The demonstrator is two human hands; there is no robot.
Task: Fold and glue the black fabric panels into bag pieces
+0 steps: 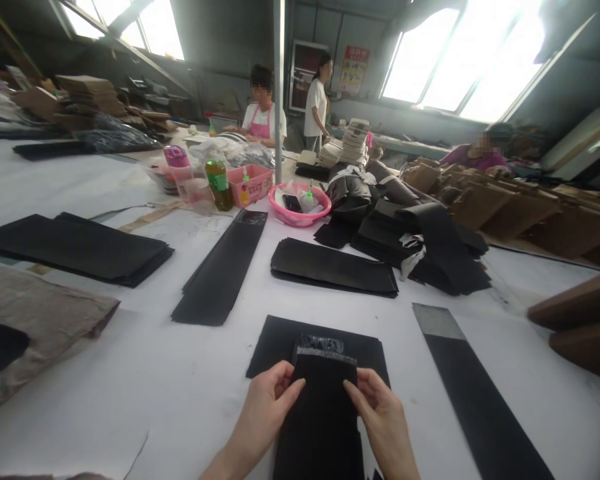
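Between my hands lies a long black strip (325,413) with a grey band along its far edge. My left hand (267,407) pinches its left edge, thumb on top. On the opposite edge my right hand (380,407) pinches it the same way. The strip's far end overlaps a wider black sheet (275,347) lying flat on the white table. A shiny, wet-looking dark patch (323,343) shows on that sheet just beyond the grey band. The strip's near end runs out of view at the bottom.
Black strip stacks lie left (80,247), ahead (333,267) and mid-left (223,273). Another strip (480,393) is at right. Farther back stand a pink basin (300,217), a green-labelled bottle (219,183) and a black material heap (420,240). Several people work beyond.
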